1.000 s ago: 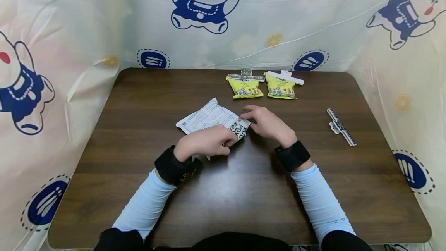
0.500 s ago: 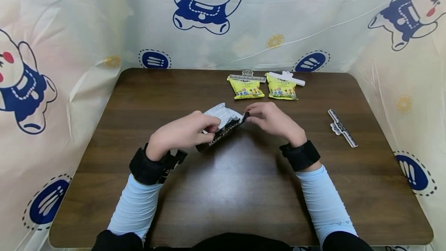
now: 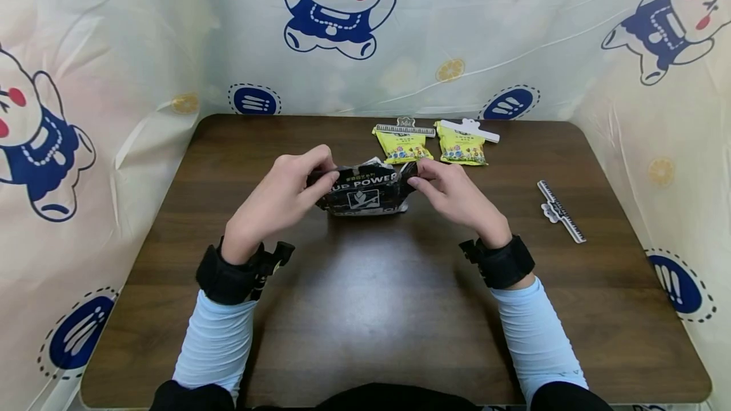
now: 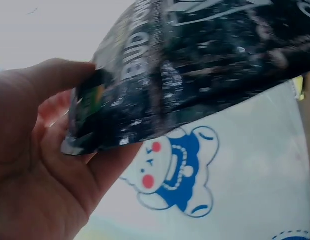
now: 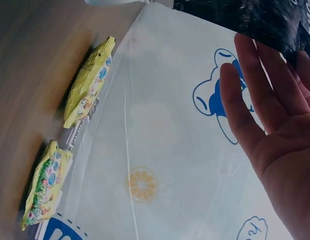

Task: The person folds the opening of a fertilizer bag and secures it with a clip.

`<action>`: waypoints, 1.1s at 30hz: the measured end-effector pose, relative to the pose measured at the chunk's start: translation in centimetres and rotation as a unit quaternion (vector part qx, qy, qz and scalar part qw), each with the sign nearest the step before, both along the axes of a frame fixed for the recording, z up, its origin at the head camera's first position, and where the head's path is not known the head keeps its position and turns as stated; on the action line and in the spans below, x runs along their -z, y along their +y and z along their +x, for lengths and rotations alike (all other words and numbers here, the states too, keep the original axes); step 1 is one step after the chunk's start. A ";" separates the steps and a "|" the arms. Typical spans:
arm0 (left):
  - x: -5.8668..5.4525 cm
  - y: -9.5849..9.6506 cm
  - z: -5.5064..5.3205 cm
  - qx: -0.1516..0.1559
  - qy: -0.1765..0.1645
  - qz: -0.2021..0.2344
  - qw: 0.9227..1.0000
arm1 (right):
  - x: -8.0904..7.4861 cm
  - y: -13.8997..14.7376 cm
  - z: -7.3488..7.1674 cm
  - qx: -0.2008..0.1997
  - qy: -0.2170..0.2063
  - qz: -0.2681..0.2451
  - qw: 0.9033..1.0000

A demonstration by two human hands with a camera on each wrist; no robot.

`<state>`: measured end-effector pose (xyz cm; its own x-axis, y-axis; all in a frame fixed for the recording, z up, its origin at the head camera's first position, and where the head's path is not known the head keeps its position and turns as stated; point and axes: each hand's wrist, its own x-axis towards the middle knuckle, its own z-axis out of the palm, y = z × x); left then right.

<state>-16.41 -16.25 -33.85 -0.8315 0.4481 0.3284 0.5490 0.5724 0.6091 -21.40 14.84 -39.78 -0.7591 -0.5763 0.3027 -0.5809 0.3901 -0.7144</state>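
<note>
A black plastic packet [image 3: 363, 198] with white "BUD POWER" lettering stands on edge in the middle of the head view, its printed front facing me. My left hand [image 3: 274, 195] pinches its upper left corner between thumb and fingers. At the opposite upper corner, the thumb and forefinger of my right hand [image 3: 459, 192] pinch the film. The left wrist view shows the thumb pressed on the corner of the wrinkled packet [image 4: 210, 65], with fingers behind. In the right wrist view, the other fingers of the right hand [image 5: 280, 110] extend below the packet [image 5: 235, 20].
Two small yellow snack packets, left [image 3: 402, 147] and right [image 3: 461, 146], lie at the back of the brown table [image 3: 365, 322], each with a clip across its top. A loose black-and-white clip [image 3: 561, 211] lies to the right. Printed curtains [image 3: 240, 30] surround the table.
The packet has turned from lying with its white text side up to standing with its black front toward me. My left hand has moved left and away to its corner; the right now pinches the other corner.
</note>
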 end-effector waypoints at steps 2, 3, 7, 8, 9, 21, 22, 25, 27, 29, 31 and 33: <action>0.3 0.3 -0.5 -0.016 0.020 0.014 1.000 | 0.0 -0.1 0.0 0.002 -0.015 -0.014 1.000; 0.5 0.5 -0.7 -0.022 0.027 0.019 0.999 | 0.1 -0.2 -0.1 0.001 -0.024 -0.024 0.999; 1.0 1.0 -1.5 -0.040 0.047 0.032 0.998 | 0.5 -0.8 -0.6 0.001 -0.040 -0.061 0.997; 1.1 1.1 -1.7 -0.043 0.049 0.035 0.997 | 0.5 -0.9 -0.6 0.001 -0.042 -0.072 0.997; 1.1 1.1 -1.7 -0.047 0.053 0.038 0.997 | 0.5 -1.1 -0.7 0.003 -0.043 -0.081 0.996; 1.4 1.6 -1.6 -0.079 0.066 0.074 0.992 | -0.1 -1.1 0.1 0.008 -0.083 -0.123 0.989; 1.5 1.6 -1.6 -0.080 0.065 0.076 0.992 | -0.1 -1.2 0.2 0.007 -0.085 -0.124 0.989; 1.8 1.7 -1.7 -0.086 0.065 0.069 0.992 | 0.2 -1.3 0.3 0.012 -0.092 -0.122 0.988; 2.0 1.7 -1.6 -0.092 0.073 0.057 0.991 | 0.3 -1.4 0.4 0.018 -0.092 -0.118 0.988; 2.0 1.9 -1.4 -0.095 0.097 0.043 0.990 | 0.4 -1.4 0.4 0.025 -0.092 -0.114 0.989; 2.0 2.1 -1.2 -0.093 0.138 0.024 0.986 | 0.4 -1.5 0.5 0.029 -0.090 -0.112 0.989; 1.9 2.3 -1.0 -0.083 0.190 0.004 0.978 | 0.4 -1.6 0.5 0.030 -0.088 -0.110 0.990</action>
<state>-17.44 -13.92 -35.71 -0.7101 0.3142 0.6301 0.6367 0.6687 0.3841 -20.92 13.23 -40.17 -0.8422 -0.4635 0.2753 -0.4199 0.2437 -0.8742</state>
